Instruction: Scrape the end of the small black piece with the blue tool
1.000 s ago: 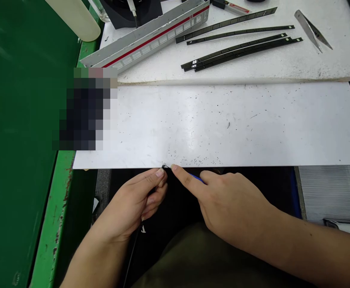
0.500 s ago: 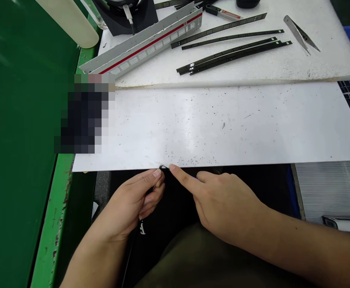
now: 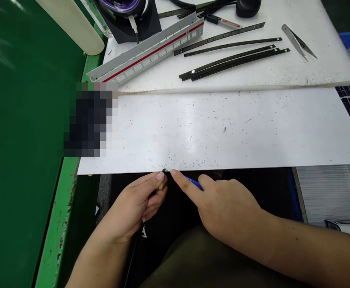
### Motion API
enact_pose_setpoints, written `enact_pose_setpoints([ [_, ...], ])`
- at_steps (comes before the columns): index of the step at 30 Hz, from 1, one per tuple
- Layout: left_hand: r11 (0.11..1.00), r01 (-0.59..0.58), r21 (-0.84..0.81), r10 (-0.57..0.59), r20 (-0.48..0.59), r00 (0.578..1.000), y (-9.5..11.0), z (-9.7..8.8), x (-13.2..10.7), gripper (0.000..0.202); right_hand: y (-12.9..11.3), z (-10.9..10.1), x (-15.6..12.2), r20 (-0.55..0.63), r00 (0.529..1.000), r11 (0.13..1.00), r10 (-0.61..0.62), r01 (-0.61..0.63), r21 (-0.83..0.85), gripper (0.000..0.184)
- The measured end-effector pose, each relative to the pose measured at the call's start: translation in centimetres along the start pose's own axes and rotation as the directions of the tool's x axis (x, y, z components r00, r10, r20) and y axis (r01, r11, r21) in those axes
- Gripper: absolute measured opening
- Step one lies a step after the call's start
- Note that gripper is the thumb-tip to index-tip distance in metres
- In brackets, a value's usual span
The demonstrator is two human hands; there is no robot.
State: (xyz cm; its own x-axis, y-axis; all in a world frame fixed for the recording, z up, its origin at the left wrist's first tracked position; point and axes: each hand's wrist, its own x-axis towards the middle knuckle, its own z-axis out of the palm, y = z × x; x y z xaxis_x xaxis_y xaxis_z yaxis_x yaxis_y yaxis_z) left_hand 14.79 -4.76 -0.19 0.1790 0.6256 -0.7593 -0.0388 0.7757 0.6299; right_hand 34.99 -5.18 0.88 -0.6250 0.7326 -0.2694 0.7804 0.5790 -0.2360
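At the front edge of the white board [image 3: 241, 136], my left hand [image 3: 146, 196] pinches a small black piece [image 3: 164, 171] between thumb and forefinger. Most of that piece is hidden by the fingers. My right hand [image 3: 223, 200] is closed round a blue-handled craft knife [image 3: 194, 183], the forefinger stretched along it towards the tip. The thin blade end lies at or very near the black piece; I cannot tell whether they touch. Tiny dark shavings [image 3: 194, 164] are scattered on the board just beyond both hands.
On a white foam block [image 3: 237, 76] lie several dark strips [image 3: 223, 66], tweezers [image 3: 299, 42], a capped blade tool [image 3: 223, 21] and a grey train-car shell [image 3: 151, 52] with a red stripe. A green frame [image 3: 58, 224] runs along the left. A blurred dark patch [image 3: 88, 124] covers the board's left end.
The whole view has shifted slightly, so things sit a little lower. More of the knife's blue handle shows beneath my right forefinger. Both hands keep their grips at the board's edge.
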Motion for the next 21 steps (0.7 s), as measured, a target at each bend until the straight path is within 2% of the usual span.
enact_pose_setpoints([
  [2, 1.000, 0.001, -0.012, -0.001, -0.002, 1.000, 0.0, 0.2, -0.3, 0.037, 0.1, 0.3, 0.0, 0.012, 1.000, 1.000, 0.012, -0.012, 0.025, 0.083],
  [4, 1.000, -0.028, -0.012, 0.028, -0.002, 1.000, 0.0, 0.5, -0.9, 0.037, 0.6, 0.4, -0.4, -0.004, 1.000, 0.989, 0.012, -0.011, 0.146, 0.080],
  [7, 0.993, -0.119, 0.021, 0.120, -0.050, 0.992, 0.1, 0.9, -2.2, 0.033, 1.9, 0.0, -1.6, -0.149, 0.989, 0.888, 0.025, 0.047, 0.457, 0.071],
  [9, 0.987, -0.161, 0.013, 0.161, -0.096, 0.982, 0.2, 1.2, -3.0, 0.026, 3.6, -0.6, -2.5, -0.298, 0.949, 0.829, 0.100, 0.086, 0.552, 0.065],
  [10, 0.985, -0.175, -0.011, 0.172, -0.107, 0.979, 0.3, 1.3, -3.3, 0.024, 4.6, -0.8, -2.7, -0.373, 0.915, 0.843, 0.154, 0.076, 0.533, 0.062],
  [11, 0.981, -0.186, -0.047, 0.180, -0.107, 0.978, 0.4, 1.3, -3.5, 0.023, 5.7, -1.0, -2.8, -0.471, 0.855, 0.873, 0.218, 0.045, 0.486, 0.059],
  [14, 0.962, -0.214, -0.170, 0.202, -0.086, 0.976, 0.6, 1.4, -3.7, 0.031, 8.7, -0.9, -2.1, -0.698, 0.602, 0.910, 0.389, -0.135, 0.391, 0.053],
  [15, 0.953, -0.218, -0.209, 0.206, -0.077, 0.976, 0.7, 1.4, -3.7, 0.033, 9.4, -0.8, -1.7, -0.714, 0.558, 0.902, 0.422, -0.182, 0.391, 0.053],
  [16, 0.945, -0.216, -0.245, 0.206, -0.069, 0.976, 0.7, 1.4, -3.6, 0.034, 9.9, -0.7, -1.2, -0.704, 0.549, 0.890, 0.450, -0.210, 0.405, 0.055],
  [17, 0.938, -0.210, -0.275, 0.201, -0.060, 0.978, 0.8, 1.4, -3.6, 0.035, 10.2, -0.7, -0.9, -0.675, 0.564, 0.875, 0.475, -0.224, 0.429, 0.057],
  [19, 0.929, -0.185, -0.320, 0.184, -0.036, 0.982, 0.9, 1.6, -3.5, 0.036, 10.2, -0.9, -0.5, -0.592, 0.627, 0.850, 0.507, -0.249, 0.464, 0.060],
  [21, 0.926, -0.161, -0.341, 0.165, -0.016, 0.986, 1.0, 1.7, -3.4, 0.037, 9.9, -1.3, -0.3, -0.534, 0.670, 0.836, 0.516, -0.258, 0.485, 0.061],
])
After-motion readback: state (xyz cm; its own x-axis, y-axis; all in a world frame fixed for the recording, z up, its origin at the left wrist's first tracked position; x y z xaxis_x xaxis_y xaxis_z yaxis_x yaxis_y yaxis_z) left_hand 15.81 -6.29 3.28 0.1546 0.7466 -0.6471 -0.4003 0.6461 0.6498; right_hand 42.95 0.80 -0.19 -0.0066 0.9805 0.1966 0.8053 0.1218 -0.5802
